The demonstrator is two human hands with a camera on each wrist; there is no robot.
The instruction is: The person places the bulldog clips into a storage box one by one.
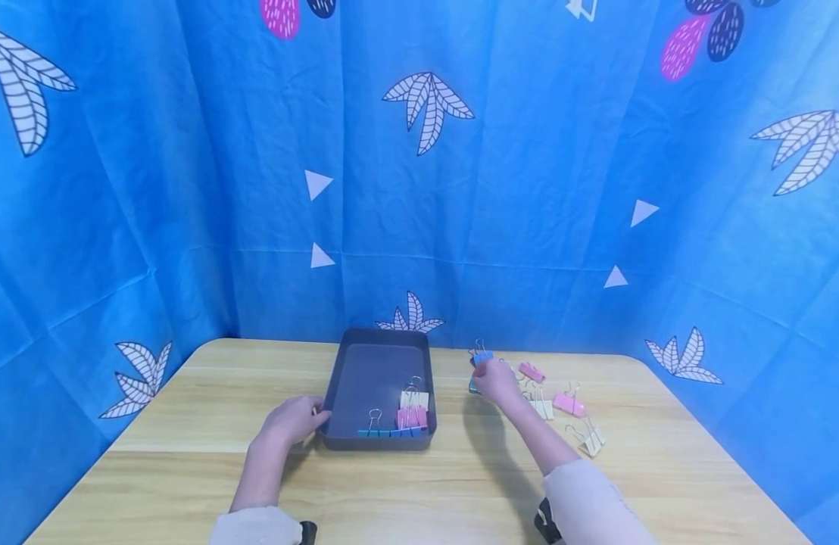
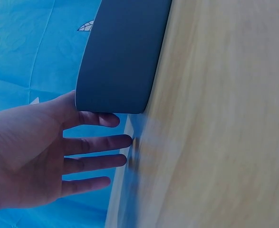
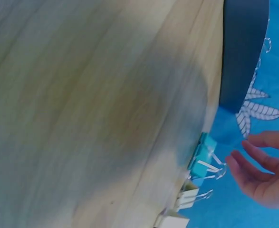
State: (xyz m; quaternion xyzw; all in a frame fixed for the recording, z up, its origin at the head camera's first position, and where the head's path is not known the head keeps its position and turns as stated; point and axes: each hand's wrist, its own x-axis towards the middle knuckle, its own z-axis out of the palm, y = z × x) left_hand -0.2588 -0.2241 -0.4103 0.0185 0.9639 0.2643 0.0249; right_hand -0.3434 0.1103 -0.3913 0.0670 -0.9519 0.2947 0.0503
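Note:
A dark grey tray [image 1: 378, 371] lies on the table. My left hand [image 1: 293, 421] holds its left wall near the front corner, thumb at the rim; the left wrist view shows the other fingers straight and spread beside it. My right hand [image 1: 499, 382] is above the binder clips right of the tray. Its loosely bent fingers are near the wire handles of a teal binder clip [image 3: 204, 154], with nothing visible between them. A blue binder clip [image 1: 483, 357] lies just beyond. At the tray's front right are a cream clip [image 1: 423, 399], a pink clip [image 1: 413, 418] and teal and blue clips.
Farther right on the wooden table [image 1: 488, 484] lie more binder clips: a pink one [image 1: 531, 372], another pink one [image 1: 569, 404], a cream one [image 1: 542, 409] and a cream one nearer the front [image 1: 592, 441]. A blue patterned curtain [image 1: 419, 212] hangs behind and at both sides.

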